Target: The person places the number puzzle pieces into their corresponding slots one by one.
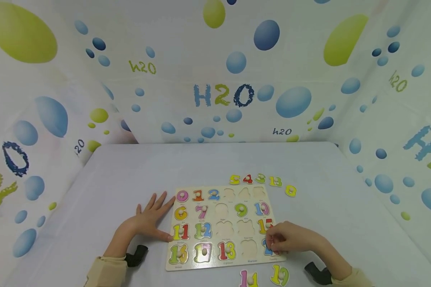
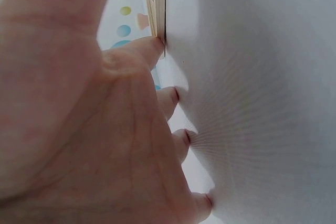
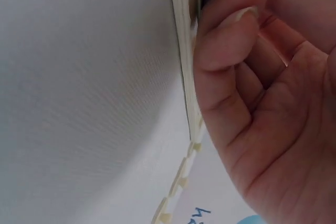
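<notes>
A wooden number puzzle board (image 1: pixel 215 266) lies on the table, with several knobbed number pieces set in it and several recesses bare. My left hand (image 1: pixel 151 220) rests with spread fingers at the board's left edge, thumb and index fingertip at the rim. In the left wrist view the other fingertips (image 2: pixel 169 100) press on the cloth. At the lower right corner, the curled fingers of my right hand (image 1: pixel 290 238) pinch the number 20 piece (image 1: pixel 267 248), its blue 2 showing and the rest mostly hidden under the hand. The number 15 piece (image 1: pixel 265 226) sits just above.
Loose pieces 5 (image 1: pixel 235 179), 4 (image 1: pixel 248 179), 3 (image 1: pixel 260 178), 13 (image 1: pixel 275 181) and a yellow 8 (image 1: pixel 291 190) lie beyond the board. Nearer me are a pink-and-yellow piece (image 1: pixel 249 278) and the 19 (image 1: pixel 280 275). Patterned curtains surround the white table (image 1: pixel 136 167).
</notes>
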